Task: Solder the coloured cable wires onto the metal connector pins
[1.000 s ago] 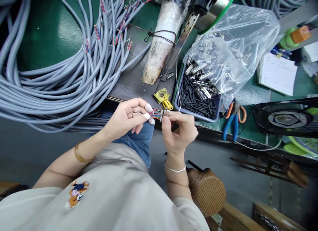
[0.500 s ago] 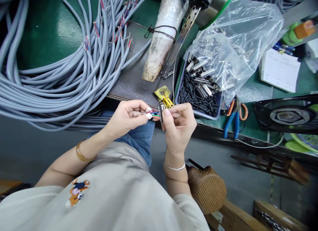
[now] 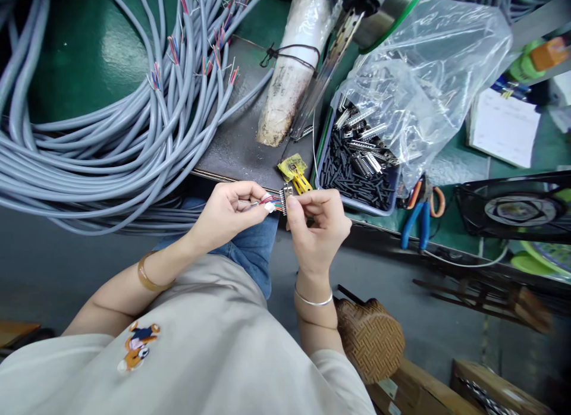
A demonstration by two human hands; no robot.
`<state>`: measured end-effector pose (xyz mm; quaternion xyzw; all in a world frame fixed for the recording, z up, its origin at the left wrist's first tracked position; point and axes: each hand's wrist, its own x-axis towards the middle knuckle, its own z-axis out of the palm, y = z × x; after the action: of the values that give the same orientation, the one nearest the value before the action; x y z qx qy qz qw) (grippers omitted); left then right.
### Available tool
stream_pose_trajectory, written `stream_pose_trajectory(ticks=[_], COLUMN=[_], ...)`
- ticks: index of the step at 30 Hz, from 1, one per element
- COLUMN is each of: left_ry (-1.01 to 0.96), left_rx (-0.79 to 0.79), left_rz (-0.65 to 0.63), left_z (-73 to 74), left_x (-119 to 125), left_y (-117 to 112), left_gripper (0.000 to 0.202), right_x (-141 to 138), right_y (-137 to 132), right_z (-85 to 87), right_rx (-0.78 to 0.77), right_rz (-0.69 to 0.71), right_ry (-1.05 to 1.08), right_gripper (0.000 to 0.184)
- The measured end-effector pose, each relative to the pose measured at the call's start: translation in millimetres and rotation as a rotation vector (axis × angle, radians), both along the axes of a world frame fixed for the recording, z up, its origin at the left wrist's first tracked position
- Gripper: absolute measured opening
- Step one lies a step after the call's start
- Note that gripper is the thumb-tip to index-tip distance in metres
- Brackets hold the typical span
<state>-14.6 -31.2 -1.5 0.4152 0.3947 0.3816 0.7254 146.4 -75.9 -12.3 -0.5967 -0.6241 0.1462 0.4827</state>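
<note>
My left hand (image 3: 234, 208) pinches a cable end whose thin coloured wires (image 3: 276, 204) fan out past the fingertips. White coverings sit on the thumb and a finger of that hand. Between my right hand's (image 3: 317, 222) thumb and fingers is a metal multi-pin connector (image 3: 286, 196), its row of pins facing the wires. The wire ends meet the pins, but I cannot tell which are joined. Just beyond the connector, a yellow clip-like piece (image 3: 300, 181) lies at the table edge with crumpled yellow tape (image 3: 292, 164) against it.
Grey cables (image 3: 134, 129) with stripped ends pile at the left. A soldering iron (image 3: 328, 76) lies beside a plastic-wrapped white roll (image 3: 289, 70). A bin (image 3: 317, 165) holds connectors and black sleeves, partly under a clear bag (image 3: 423, 76). Blue-handled pliers (image 3: 417, 219) and a fan (image 3: 513, 207) are at the right.
My right hand and the connector have shifted slightly left toward the left hand, and the connector has turned a little. My left hand stays nearly in place, still holding the wires.
</note>
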Motion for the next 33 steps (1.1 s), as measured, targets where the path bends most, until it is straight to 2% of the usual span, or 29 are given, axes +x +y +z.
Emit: stream_pose_trajectory(ticks=[3, 6, 8, 11, 15, 21, 33], left_ry=[-0.002, -0.039, -0.057, -0.054, -0.028, 0.02, 0.037], left_rx=[0.015, -0.016, -0.059, -0.094, -0.037, 0.103, 0.137], left_rz=[0.06, 0.104, 0.112, 0.118, 0.129, 0.189, 0.237], left_z=[0.7, -0.9, -2.9, -4.3, -1.5, 2.4, 1.5], left_x=[2.9, 4.4, 4.8, 6.0, 9.8, 15.9, 16.9], left_y=[4.3, 10.9, 14.5, 17.8, 21.0, 27.2, 29.4], left_gripper=[0.017, 0.022, 0.024, 0.024, 0.023, 0.022, 0.022], right_x=[1.9, 4.1, 4.5, 3.7, 1.1, -2.2, -0.7], right_y=[1.4, 4.0, 5.4, 6.6, 11.0, 25.1, 33.1], right_z=[-0.9, -2.5, -4.6, -9.7, -13.8, -10.4, -4.3], right_rx=[0.146, 0.432, 0.526, 0.428, 0.281, 0.275, 0.272], right_rz=[-0.065, -0.206, -0.231, -0.154, -0.009, -0.003, 0.038], right_ry=[-0.102, -0.069, 0.02, -0.004, -0.163, -0.173, -0.113], right_gripper=[0.001, 0.02, 0.031, 0.032, 0.018, 0.011, 0.014])
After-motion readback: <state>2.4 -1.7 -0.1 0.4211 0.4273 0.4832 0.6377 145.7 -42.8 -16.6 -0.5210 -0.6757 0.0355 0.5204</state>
